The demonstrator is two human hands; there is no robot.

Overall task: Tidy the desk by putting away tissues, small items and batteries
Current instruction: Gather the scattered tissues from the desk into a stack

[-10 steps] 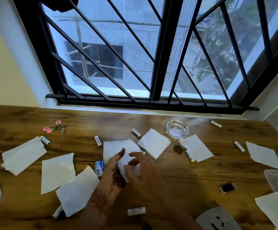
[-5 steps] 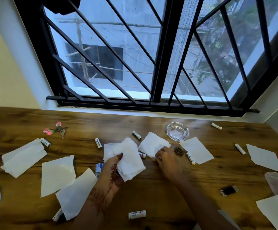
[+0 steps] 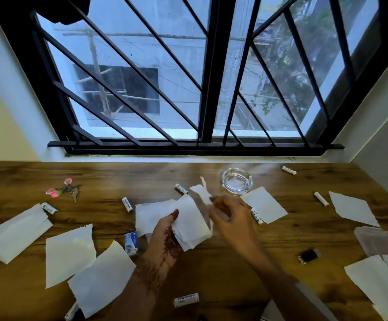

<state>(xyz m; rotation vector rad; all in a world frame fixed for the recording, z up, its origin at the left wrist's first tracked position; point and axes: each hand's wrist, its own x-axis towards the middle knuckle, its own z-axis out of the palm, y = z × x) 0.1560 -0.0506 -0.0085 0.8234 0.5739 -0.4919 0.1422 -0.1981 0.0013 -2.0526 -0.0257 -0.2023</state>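
A tissue stack (image 3: 189,220) was gripped in the left hand (image 3: 165,237) above the bench (image 3: 118,177), seemingly so sheets could be gathered; another tissue (image 3: 201,191), pinched in the right hand (image 3: 231,220), was held raised beside it, probably for adding.

Daylight from the window (image 3: 188,77); dim desk (image 3: 211,269), bowed edges.

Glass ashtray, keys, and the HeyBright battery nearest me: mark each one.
Glass ashtray (image 3: 237,181), head view, bare centre of its basin.
Keys (image 3: 72,193), head view, the metal key beside the pink tags.
HeyBright battery (image 3: 186,300), head view, middle of its printed label.
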